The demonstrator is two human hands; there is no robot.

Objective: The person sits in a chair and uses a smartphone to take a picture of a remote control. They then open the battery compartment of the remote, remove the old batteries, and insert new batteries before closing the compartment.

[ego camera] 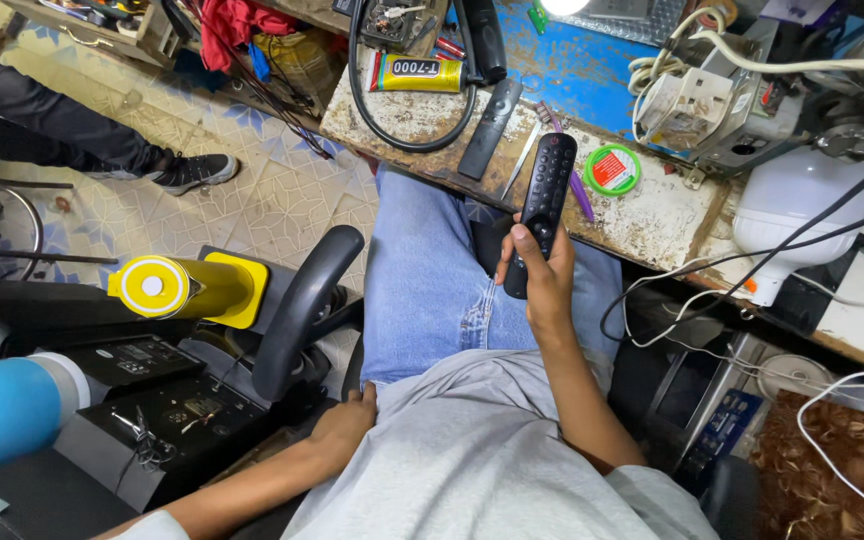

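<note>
1. Yellow squeeze tube with black label band and red cap end [418, 73]: lies flat on the bench, at 11 o'clock in the frame.
2. Round green tin with red-and-white label [612, 169]: at 1 o'clock, on the bench edge.
3. Blue rectangular label plate [727, 423]: at 4 o'clock, on a dark appliance.
</note>
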